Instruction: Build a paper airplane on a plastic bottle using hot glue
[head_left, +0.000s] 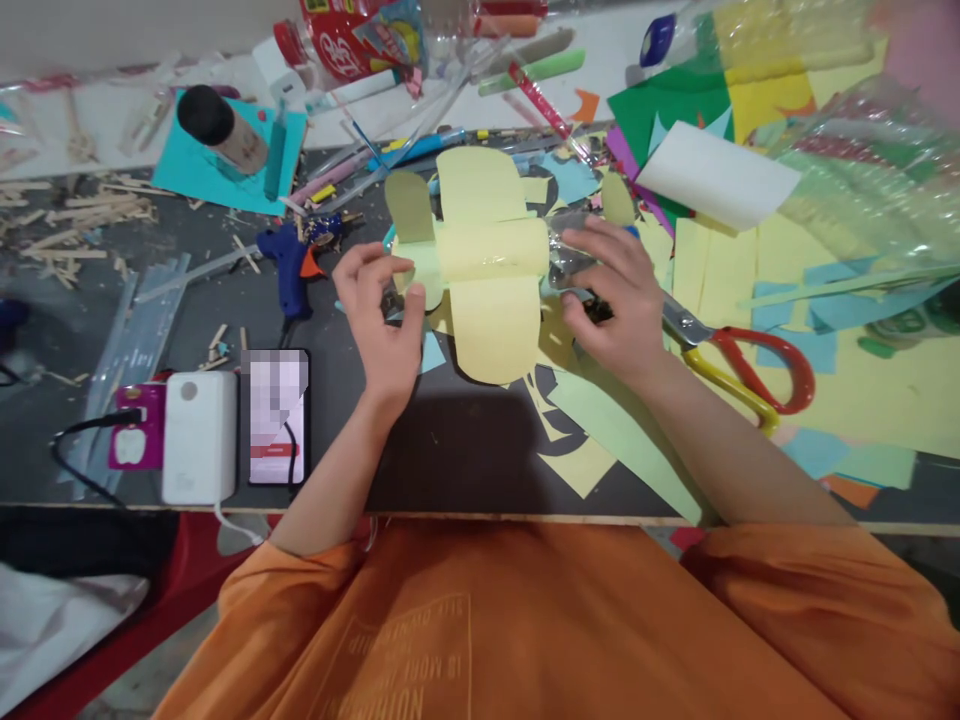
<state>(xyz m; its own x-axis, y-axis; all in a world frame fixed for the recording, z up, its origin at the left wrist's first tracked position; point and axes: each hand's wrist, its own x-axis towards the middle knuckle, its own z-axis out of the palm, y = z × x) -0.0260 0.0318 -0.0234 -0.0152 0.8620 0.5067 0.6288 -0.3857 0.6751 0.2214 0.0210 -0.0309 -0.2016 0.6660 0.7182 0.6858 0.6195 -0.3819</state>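
Note:
A model plane [493, 248], made of a plastic bottle wrapped in pale yellow paper, is level between my two hands above the dark tabletop. Rounded paper wings [495, 330] stick out from its near and far sides. My left hand [386, 325] is curled around its left end, beside the olive and light green tail pieces [410, 205]. On the other side, my right hand [619, 295] grips the clear bottle end [568, 250] with bent fingers. Red-and-yellow-handled scissors [750, 365] lie beside my right wrist, their blades partly hidden by the hand.
A blue glue gun [289, 262] lies left of my left hand. Nearer me are a phone [276, 415] and a white power bank [199, 437] with cables. Paper scraps [585, 465] and coloured sheets [885, 380] cover the right side. A dark-capped bottle [223, 130] stands at back left.

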